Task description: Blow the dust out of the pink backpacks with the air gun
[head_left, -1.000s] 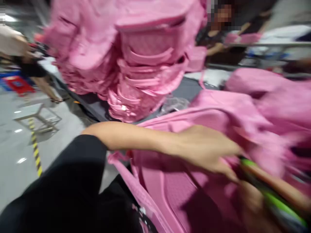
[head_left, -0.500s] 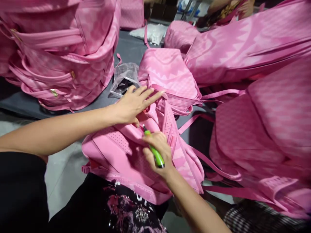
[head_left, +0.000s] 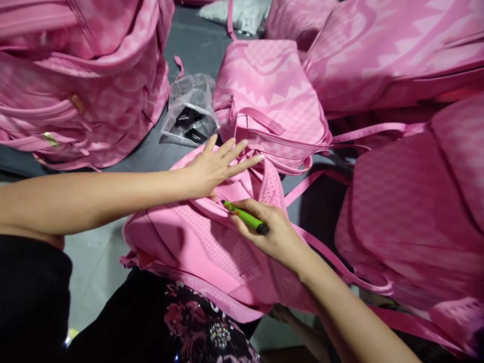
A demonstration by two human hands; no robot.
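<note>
A pink backpack [head_left: 181,237] lies across my lap and the table edge, its dotted mesh back panel facing up. My left hand [head_left: 217,169] rests on its upper part with fingers spread, the thumb down near a strap. In my right hand [head_left: 260,219] is a green marker [head_left: 245,218], its black end toward my wrist and its tip at the strap beside my left thumb. Whether the tip touches the fabric I cannot tell. Just beyond my left fingers stands a smaller pink patterned backpack [head_left: 272,91].
A clear plastic bag [head_left: 192,108] with black items lies beyond my left hand on the dark table [head_left: 200,45]. Large pink bags stand at left [head_left: 113,111] and right [head_left: 397,191]. A white plastic bag [head_left: 234,15] lies at the back.
The view has tipped downward. My right hand has turned, so the marker now lies flatter, its rear end swung to the right. My left hand stays spread on the backpack.
</note>
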